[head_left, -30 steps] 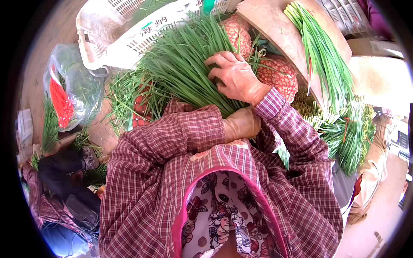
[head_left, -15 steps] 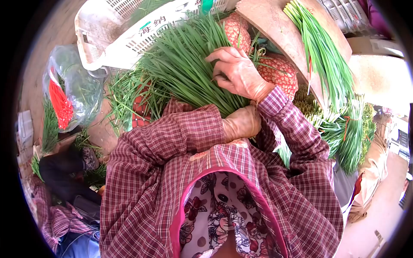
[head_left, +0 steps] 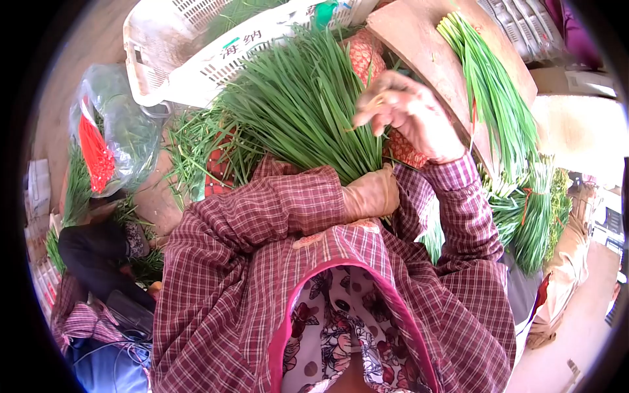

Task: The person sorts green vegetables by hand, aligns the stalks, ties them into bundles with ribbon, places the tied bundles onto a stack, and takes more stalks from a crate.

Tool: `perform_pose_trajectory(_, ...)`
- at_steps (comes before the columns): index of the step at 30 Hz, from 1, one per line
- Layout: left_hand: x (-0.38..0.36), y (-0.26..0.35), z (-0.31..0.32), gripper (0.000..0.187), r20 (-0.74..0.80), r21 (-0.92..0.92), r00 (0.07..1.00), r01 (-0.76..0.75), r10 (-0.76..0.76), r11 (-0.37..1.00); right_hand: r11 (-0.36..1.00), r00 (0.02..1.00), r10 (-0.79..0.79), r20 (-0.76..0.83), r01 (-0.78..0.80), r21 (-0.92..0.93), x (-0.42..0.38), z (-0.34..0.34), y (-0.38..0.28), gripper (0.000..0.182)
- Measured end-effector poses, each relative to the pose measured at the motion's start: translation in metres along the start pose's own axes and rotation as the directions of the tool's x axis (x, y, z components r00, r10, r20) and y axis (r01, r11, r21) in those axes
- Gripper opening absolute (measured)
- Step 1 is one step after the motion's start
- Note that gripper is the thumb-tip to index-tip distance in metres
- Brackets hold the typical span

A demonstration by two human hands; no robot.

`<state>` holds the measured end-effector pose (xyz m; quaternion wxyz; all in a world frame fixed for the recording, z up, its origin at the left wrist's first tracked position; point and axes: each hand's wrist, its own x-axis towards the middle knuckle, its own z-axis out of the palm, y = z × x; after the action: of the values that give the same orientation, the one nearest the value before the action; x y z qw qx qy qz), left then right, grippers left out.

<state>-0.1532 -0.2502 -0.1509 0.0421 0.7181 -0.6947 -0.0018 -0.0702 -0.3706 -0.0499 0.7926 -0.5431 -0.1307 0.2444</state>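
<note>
A large bunch of long green leaves point(head_left: 301, 98) fans out in front of me toward the white crate. My left hand point(head_left: 372, 195) is wrapped round the lower end of this bunch, close to my chest. To the right of the leaves my right hand point(head_left: 413, 114) is raised and blurred, its fingers bent, with a thin yellowish blade pinched at the fingertips. Behind that hand lies red patterned cloth point(head_left: 406, 150). A separate bundle of green stalks point(head_left: 491, 85) rests on a wooden board point(head_left: 406, 33) at the upper right.
A white crate point(head_left: 154, 85) stands at the upper left, near a clear plastic bag point(head_left: 131, 144) and red ties point(head_left: 97, 154). Loose leaves point(head_left: 196, 144) lie left of the bunch. Tied bundles point(head_left: 534, 223) stand at right. Another person's dark-clothed leg point(head_left: 92, 259) shows at left.
My right hand has lifted off the leaves and moved right, toward the board. My left hand still holds the bunch. The view has shifted slightly.
</note>
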Motion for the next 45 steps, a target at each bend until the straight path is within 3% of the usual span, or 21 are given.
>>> perform_pose_trajectory(5,0.003,-0.005,0.007,0.009,-0.01,-0.223,1.0,0.026,-0.029,0.974,0.922,0.944,-0.312,-0.107,0.328,0.206,-0.001,-0.013,-0.046,0.021)
perform_pose_trajectory(8,-0.008,-0.019,-0.047,0.006,-0.093,-0.234,0.992,0.06,-0.084,0.97,0.939,0.875,-0.298,-0.382,0.197,-0.282,-0.005,-0.019,-0.039,0.02)
perform_pose_trajectory(9,-0.011,-0.025,-0.05,0.011,-0.212,-0.297,0.967,0.075,-0.142,0.952,0.738,0.908,-0.363,-0.208,0.144,-0.66,-0.004,-0.032,-0.024,0.021)
perform_pose_trajectory(10,-0.017,-0.039,-0.073,0.02,-0.294,-0.303,0.947,0.035,-0.129,0.952,0.22,0.931,-0.353,-0.097,-0.018,-0.975,-0.009,-0.051,0.002,0.027)
perform_pose_trajectory(11,-0.029,-0.059,-0.102,0.028,-0.449,-0.404,0.875,-0.021,-0.179,0.914,-0.463,0.956,-0.287,-0.068,-0.2,-0.863,-0.01,-0.043,0.011,0.032)
perform_pose_trajectory(12,-0.041,-0.08,-0.123,0.031,-0.617,-0.493,0.751,-0.135,-0.236,0.859,-0.225,0.935,-0.318,-0.156,-0.234,-0.946,-0.012,-0.045,0.012,0.038)
perform_pose_trajectory(13,-0.054,-0.09,-0.16,0.027,-0.566,-0.538,0.753,-0.028,-0.336,0.843,0.041,0.901,-0.393,-0.181,-0.18,-0.983,-0.01,-0.028,-0.006,0.043)
perform_pose_trajectory(14,-0.066,-0.097,-0.182,0.022,-0.426,-0.797,0.698,0.012,-0.575,0.604,0.236,0.87,-0.478,-0.12,-0.004,-0.972,-0.005,-0.025,-0.016,0.048)
perform_pose_trajectory(15,-0.071,-0.109,-0.205,0.017,-0.461,-0.829,0.632,-0.058,-0.623,0.556,0.394,0.836,-0.463,-0.295,-0.104,-0.913,-0.004,-0.016,-0.022,0.058)
perform_pose_trajectory(17,-0.075,-0.119,-0.244,0.019,-0.553,-0.787,0.483,-0.035,-0.679,0.616,0.702,0.82,-0.53,-0.219,0.279,-0.655,0.019,-0.002,-0.034,0.09)
perform_pose_trajectory(20,-0.058,-0.117,-0.286,0.021,-0.606,-0.742,0.381,0.044,-0.698,0.669,0.504,0.733,-0.679,0.038,0.503,-0.702,0.048,0.043,-0.077,0.134)
perform_pose_trajectory(26,-0.016,-0.144,-0.316,0.034,-0.845,-0.469,0.383,-0.195,-0.373,0.862,0.124,0.447,-0.878,0.172,0.56,-0.819,0.068,0.048,-0.121,0.147)
perform_pose_trajectory(29,0.019,-0.152,-0.334,0.035,-0.929,-0.285,0.37,-0.708,-0.005,0.646,-0.141,0.067,-0.98,0.185,0.417,-0.898,0.041,0.042,-0.156,0.083)
perform_pose_trajectory(31,0.044,-0.164,-0.343,0.031,-0.948,-0.243,0.307,-0.867,0.083,0.435,-0.231,0.098,-0.957,0.272,0.306,-0.924,0.011,0.033,-0.188,0.067)
perform_pose_trajectory(33,0.068,-0.161,-0.341,0.035,-0.947,-0.318,0.319,-0.923,-0.029,0.216,-0.245,0.396,-0.875,0.277,0.131,-0.961,-0.036,0.013,-0.222,0.074)
perform_pose_trajectory(36,0.089,-0.155,-0.328,0.055,-0.747,-0.504,0.538,-0.841,-0.391,-0.196,-0.232,0.576,-0.814,0.073,-0.206,-0.951,-0.085,-0.011,-0.245,0.076)
perform_pose_trajectory(39,0.113,-0.201,-0.269,0.079,-0.64,-0.593,0.565,-0.794,-0.521,-0.134,-0.188,0.701,-0.695,-0.159,-0.391,-0.901,-0.116,-0.082,-0.235,0.093)
perform_pose_trajectory(40,0.11,-0.229,-0.241,0.06,-0.543,-0.713,0.589,-0.7,-0.599,-0.043,-0.439,0.678,-0.733,-0.058,-0.535,-0.722,-0.12,-0.108,-0.218,0.069)
perform_pose_trajectory(41,0.107,-0.25,-0.213,0.042,-0.443,-0.817,0.588,-0.576,-0.677,0.034,-0.417,0.687,-0.706,-0.171,-0.599,-0.684,-0.117,-0.113,-0.205,0.069)
perform_pose_trajectory(43,0.101,-0.264,-0.16,0.056,-0.194,-0.98,0.551,-0.133,-0.812,0.145,-0.321,0.624,-0.637,-0.452,-0.748,-0.58,-0.101,-0.131,-0.175,0.069)
perform_pose_trajectory(45,0.106,-0.267,-0.116,0.022,-0.23,-0.968,0.532,-0.037,-0.815,0.249,-0.217,0.656,-0.548,-0.52,-0.711,-0.669,-0.083,-0.16,-0.146,0.069)
